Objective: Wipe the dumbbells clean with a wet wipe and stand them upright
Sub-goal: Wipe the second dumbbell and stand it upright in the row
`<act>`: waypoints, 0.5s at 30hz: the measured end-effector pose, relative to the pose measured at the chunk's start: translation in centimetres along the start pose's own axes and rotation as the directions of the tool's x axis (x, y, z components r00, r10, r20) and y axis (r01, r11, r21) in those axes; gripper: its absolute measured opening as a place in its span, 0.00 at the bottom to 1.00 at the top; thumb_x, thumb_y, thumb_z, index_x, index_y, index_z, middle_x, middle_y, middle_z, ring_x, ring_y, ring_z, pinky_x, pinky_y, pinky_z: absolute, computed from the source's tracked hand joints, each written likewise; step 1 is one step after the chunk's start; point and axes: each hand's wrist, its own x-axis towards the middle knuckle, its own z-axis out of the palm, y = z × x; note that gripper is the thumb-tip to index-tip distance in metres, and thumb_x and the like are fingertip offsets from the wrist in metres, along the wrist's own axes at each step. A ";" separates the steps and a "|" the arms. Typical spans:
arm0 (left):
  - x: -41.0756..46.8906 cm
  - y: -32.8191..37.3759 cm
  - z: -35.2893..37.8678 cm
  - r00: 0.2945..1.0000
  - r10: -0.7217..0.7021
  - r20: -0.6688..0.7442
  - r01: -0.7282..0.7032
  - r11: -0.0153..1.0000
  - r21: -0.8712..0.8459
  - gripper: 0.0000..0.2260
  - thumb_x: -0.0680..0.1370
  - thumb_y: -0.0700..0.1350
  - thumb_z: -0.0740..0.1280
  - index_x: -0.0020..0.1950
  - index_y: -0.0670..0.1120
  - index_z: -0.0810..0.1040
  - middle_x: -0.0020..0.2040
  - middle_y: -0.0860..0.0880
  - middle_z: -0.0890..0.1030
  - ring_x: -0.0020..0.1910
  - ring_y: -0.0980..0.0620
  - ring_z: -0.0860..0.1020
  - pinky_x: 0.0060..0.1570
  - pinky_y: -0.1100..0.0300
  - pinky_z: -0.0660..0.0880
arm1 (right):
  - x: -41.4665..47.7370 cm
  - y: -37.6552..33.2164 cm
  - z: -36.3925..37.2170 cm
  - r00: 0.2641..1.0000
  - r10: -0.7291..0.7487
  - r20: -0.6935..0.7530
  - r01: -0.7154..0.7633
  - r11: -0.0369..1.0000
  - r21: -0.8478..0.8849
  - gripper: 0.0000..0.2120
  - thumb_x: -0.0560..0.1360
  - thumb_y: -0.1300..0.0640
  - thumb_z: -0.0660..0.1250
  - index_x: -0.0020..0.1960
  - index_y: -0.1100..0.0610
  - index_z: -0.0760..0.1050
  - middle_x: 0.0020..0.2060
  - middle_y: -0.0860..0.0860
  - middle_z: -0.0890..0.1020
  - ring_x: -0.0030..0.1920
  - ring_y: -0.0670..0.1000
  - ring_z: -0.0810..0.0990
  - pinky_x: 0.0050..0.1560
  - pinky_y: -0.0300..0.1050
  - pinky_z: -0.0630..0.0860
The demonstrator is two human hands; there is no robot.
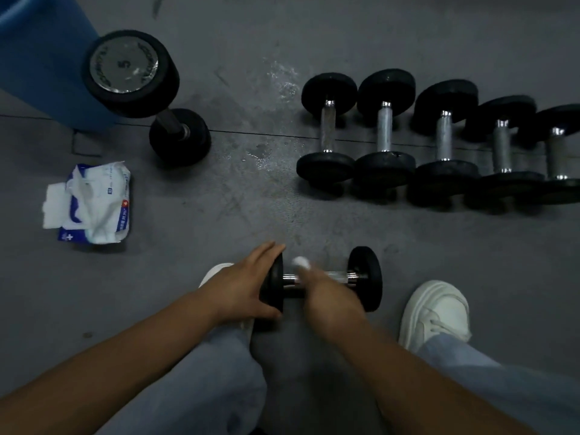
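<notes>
A small black dumbbell (365, 277) lies on its side on the grey floor between my feet. My left hand (241, 290) grips its left end plate, fingers over the top and thumb below. My right hand (326, 293) is blurred; it lies over the metal handle and holds a white wet wipe (301, 262) against it. Several black dumbbells (384, 127) lie side by side in a row at the upper right.
An open pack of wet wipes (94, 204) lies on the floor at the left. A larger dumbbell (131, 73) leans against a blue block (40, 58) at the upper left. My white shoe (434, 312) is at the right. Wet patches mark the floor.
</notes>
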 end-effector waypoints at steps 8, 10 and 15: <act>-1.4 1.7 0.7 0.988 0.067 0.136 -0.080 0.993 0.085 0.55 0.66 0.62 0.77 0.81 0.55 0.42 0.81 0.52 0.46 0.78 0.52 0.55 0.73 0.60 0.59 | -3.1 2.0 1.7 0.989 -0.091 0.118 0.061 0.970 0.235 0.19 0.83 0.45 0.51 0.74 0.41 0.62 0.73 0.46 0.67 0.70 0.51 0.69 0.72 0.47 0.60; -1.7 1.9 0.8 0.984 0.078 0.161 -0.100 0.987 0.129 0.55 0.66 0.63 0.76 0.81 0.53 0.43 0.81 0.51 0.49 0.78 0.52 0.55 0.74 0.62 0.58 | -2.7 3.6 2.1 0.995 0.040 0.089 -0.060 0.971 0.230 0.19 0.84 0.49 0.49 0.73 0.43 0.61 0.71 0.48 0.70 0.66 0.51 0.72 0.71 0.46 0.64; -2.2 2.5 2.1 0.987 0.077 0.139 -0.114 0.954 0.278 0.56 0.60 0.70 0.72 0.80 0.48 0.54 0.78 0.49 0.63 0.72 0.50 0.68 0.69 0.60 0.65 | -5.7 0.5 3.1 0.968 -0.064 0.241 0.000 0.967 0.255 0.28 0.81 0.54 0.56 0.79 0.48 0.52 0.72 0.55 0.66 0.61 0.61 0.75 0.61 0.54 0.73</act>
